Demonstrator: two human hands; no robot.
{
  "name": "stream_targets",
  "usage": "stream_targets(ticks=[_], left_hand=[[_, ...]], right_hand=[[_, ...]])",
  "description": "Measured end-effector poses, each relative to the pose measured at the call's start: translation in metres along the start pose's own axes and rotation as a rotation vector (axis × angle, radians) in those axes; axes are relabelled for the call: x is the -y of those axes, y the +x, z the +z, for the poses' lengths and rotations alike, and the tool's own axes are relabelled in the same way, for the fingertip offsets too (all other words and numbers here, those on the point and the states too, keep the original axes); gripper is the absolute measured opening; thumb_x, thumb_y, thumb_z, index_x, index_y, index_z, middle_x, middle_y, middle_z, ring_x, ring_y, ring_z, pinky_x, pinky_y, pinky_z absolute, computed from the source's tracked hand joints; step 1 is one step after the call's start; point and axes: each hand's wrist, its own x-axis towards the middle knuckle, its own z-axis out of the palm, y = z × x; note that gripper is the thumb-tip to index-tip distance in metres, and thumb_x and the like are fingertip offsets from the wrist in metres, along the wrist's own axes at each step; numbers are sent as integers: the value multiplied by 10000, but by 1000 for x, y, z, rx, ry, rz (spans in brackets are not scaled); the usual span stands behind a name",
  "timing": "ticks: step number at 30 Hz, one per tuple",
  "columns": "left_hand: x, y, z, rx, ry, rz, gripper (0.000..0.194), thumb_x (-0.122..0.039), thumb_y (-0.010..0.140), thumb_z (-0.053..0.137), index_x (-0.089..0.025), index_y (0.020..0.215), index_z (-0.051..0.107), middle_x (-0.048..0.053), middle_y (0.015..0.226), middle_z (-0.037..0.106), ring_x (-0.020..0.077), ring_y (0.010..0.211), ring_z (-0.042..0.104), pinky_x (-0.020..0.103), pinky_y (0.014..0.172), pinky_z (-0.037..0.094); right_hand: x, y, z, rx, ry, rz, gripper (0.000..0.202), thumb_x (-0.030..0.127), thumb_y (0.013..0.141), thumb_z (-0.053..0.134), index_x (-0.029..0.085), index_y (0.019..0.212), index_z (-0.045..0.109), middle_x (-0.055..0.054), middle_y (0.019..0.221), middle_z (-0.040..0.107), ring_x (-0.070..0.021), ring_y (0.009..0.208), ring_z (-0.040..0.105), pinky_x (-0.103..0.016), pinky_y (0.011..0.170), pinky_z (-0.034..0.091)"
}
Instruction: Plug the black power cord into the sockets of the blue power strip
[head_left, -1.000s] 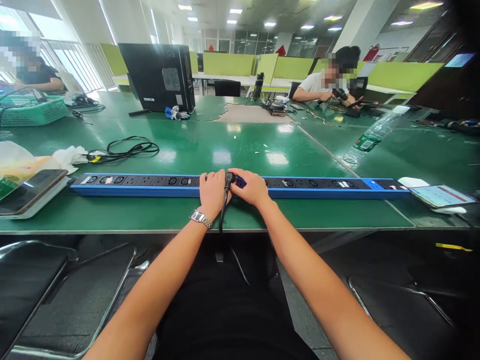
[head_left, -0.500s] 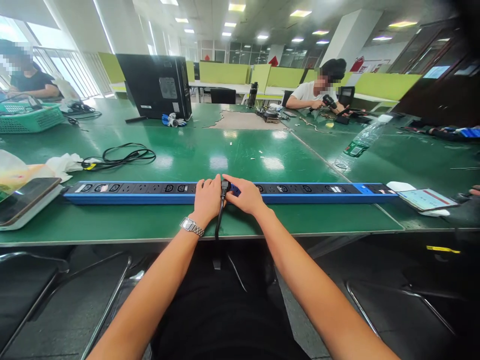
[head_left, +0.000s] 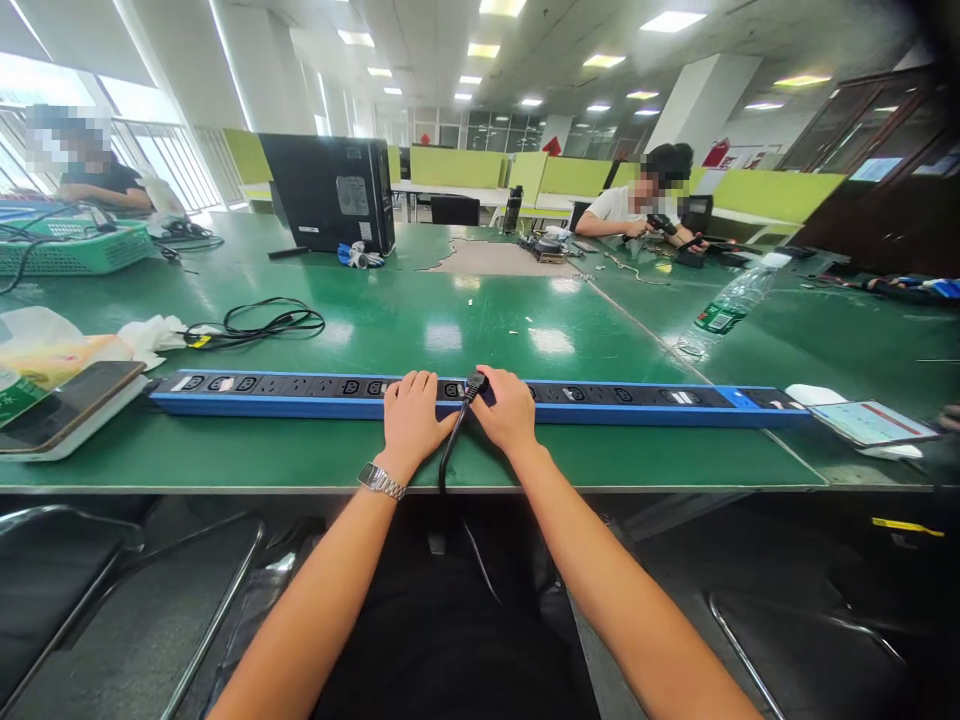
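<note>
A long blue power strip (head_left: 300, 406) with a row of black sockets lies across the table in front of me. My left hand (head_left: 411, 422) grips it near the middle, fingers over the top and thumb on the near side. Just to the right, my right hand (head_left: 511, 410) holds a black power plug (head_left: 475, 382) between thumb and fingers, at the sockets. I cannot tell whether its pins are in a socket. The plug's black cord (head_left: 445, 455) hangs over the table's front edge between my wrists.
On the left are a phone (head_left: 71, 400), plastic bags (head_left: 60, 335), a coiled black cable (head_left: 274, 318) and a green basket (head_left: 90, 250). A computer case (head_left: 330, 195) stands behind. To the right are a tilted bottle (head_left: 731, 305) and a tablet (head_left: 870, 422). Two people sit across the table.
My right hand and the plug have shifted slightly right along the strip. The left hand's thumb has moved away from the plug, leaving a gap between the hands. The camera view has tilted up slightly.
</note>
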Motion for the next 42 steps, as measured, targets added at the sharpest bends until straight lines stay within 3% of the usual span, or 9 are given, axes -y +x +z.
stream_targets(ticks=[5,15,19,31,42], left_hand=[[2,-3,-1,29,-4,-5,578,-457,860,588,-151,1345,511,140,1398,552,318,1334,435,477,1098,314],[7,-42,-7,79,26,32,720,-444,860,590,-166,1483,363,102,1563,353,325,1446,264,511,1191,200],[9,-43,-5,69,28,39,714,-441,865,581,-165,1486,362,105,1564,348,327,1449,256,519,1190,198],[11,-44,-6,71,-6,45,710,-422,853,598,-172,1478,374,104,1572,337,320,1454,251,515,1196,188],[11,-44,-9,71,-50,49,682,-408,854,596,-195,1467,387,106,1565,350,316,1456,258,521,1194,194]], right_hand=[[-3,-4,0,-42,17,-16,380,338,902,510,206,1241,618,-71,1035,726,-230,894,643,-351,825,488],[-2,-6,0,-76,-45,-14,309,316,904,464,185,1138,619,-74,937,715,-235,849,626,-366,827,438],[3,-6,-3,-38,-27,-68,264,327,925,482,196,1110,617,-58,944,721,-217,885,638,-363,899,403],[6,-17,1,-91,23,35,331,352,891,561,177,1169,600,-90,1077,715,-240,995,636,-394,960,399],[2,-20,-4,-23,71,64,360,353,899,531,206,1224,581,-87,1104,699,-249,1027,618,-409,963,403]])
